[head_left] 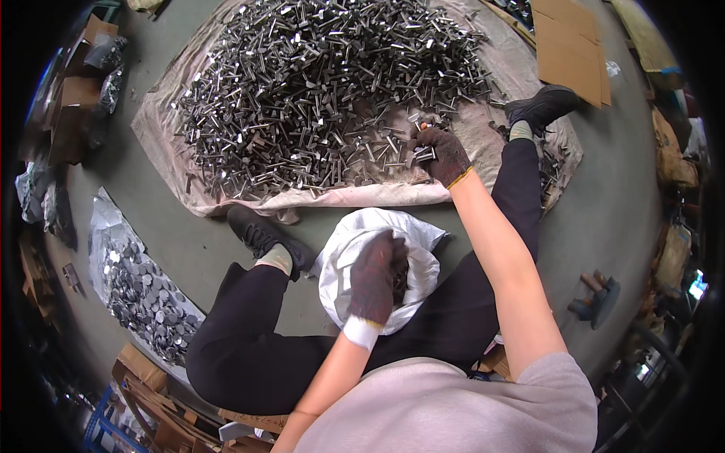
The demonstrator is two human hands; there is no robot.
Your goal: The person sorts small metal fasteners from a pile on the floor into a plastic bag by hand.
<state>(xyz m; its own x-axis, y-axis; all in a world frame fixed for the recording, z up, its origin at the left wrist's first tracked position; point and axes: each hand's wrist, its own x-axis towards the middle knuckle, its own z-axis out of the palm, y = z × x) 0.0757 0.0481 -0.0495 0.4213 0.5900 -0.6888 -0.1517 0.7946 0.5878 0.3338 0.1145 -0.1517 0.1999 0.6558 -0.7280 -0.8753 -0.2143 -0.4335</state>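
A wide heap of short metal T-shaped bolts (302, 83) is spread over a pale, stained cloth (483, 124). At its near right edge is my right hand (448, 157), in a dark knitted glove with a yellow cuff. Its fingers are curled around a few of the bolts, whose shiny shanks stick out. A small orange spot shows by its fingertips; I cannot tell what it is. Between my legs stands a white woven sack (337, 260) with its mouth spread. My left hand (374, 278), also gloved, is over that mouth, its fingertips hidden. Dark contents show beside it.
My shoes (268, 235) (545, 108) rest either side, the right one on the cloth. Round metal discs (151, 298) lie on a plastic sheet at the left. Flat cardboard (570, 49) is at the far right, and a small dark stand-like object (595, 298) sits on the right floor.
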